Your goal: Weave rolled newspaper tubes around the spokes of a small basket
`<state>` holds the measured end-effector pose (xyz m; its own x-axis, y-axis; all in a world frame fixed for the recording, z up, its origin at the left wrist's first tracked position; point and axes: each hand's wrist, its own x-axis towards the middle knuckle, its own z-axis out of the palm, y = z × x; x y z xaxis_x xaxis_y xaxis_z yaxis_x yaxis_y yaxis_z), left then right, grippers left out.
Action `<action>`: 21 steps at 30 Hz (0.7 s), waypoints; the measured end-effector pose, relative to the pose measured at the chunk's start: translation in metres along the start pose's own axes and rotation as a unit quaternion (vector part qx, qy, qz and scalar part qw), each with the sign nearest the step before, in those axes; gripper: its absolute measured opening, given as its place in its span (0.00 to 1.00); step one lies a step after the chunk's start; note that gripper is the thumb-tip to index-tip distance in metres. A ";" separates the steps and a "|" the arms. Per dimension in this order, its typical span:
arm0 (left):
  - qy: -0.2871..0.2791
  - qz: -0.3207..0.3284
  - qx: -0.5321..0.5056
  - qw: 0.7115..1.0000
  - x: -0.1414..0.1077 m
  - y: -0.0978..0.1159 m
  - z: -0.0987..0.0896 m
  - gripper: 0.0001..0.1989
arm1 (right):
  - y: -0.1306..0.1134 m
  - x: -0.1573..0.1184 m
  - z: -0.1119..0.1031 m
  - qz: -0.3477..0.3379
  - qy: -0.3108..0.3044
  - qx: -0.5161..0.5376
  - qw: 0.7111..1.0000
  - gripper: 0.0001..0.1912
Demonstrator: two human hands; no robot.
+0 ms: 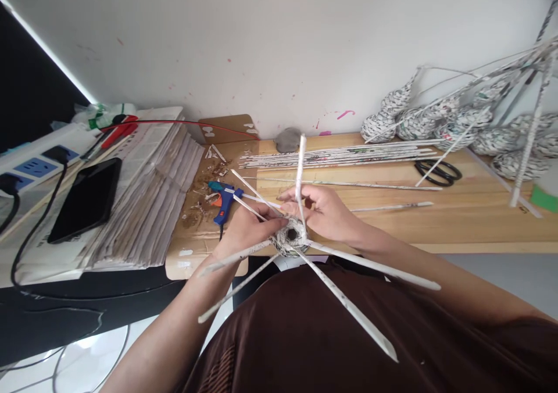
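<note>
A small round weave of rolled newspaper [291,234] with a hole in its middle is held above the table's front edge. Several paper tubes stick out from it in all directions. My left hand [250,227] grips its left rim, thumb on top near the hole. At the upper right of the weave, my right hand [320,210] pinches paper tubes with thumb and forefinger. One tube [300,169] stands up beside its fingers. Two long tubes [349,306] reach down and right over the brown shirt.
Blue glue gun [223,204] on cardboard at left; stacked newspapers [161,189] with a black phone [87,201] further left. Loose paper tubes [340,156] lie behind the hands. Black scissors [437,172] and woven paper pieces [457,122] are at right, on the wooden table [479,218].
</note>
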<state>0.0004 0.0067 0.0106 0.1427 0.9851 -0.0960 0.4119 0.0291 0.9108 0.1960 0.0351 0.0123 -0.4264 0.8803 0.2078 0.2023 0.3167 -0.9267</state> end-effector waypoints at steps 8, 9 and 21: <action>-0.020 -0.017 -0.042 0.999 -0.003 -0.004 0.000 0.13 | 0.000 -0.019 -0.015 -0.079 0.001 -0.171 0.982 0.04; -0.027 -0.016 -0.053 0.998 -0.003 -0.004 0.001 0.13 | 0.003 -0.020 -0.013 -0.087 0.009 -0.171 0.981 0.04; -0.032 0.043 0.015 0.998 0.000 -0.003 0.001 0.09 | 0.012 -0.019 0.002 -0.085 0.058 -0.062 0.993 0.05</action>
<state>-0.0001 0.0065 0.0080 0.2358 0.9708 -0.0441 0.4229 -0.0617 0.9041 0.2044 0.0212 -0.0033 -0.3613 0.8424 0.3997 0.2452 0.4995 -0.8309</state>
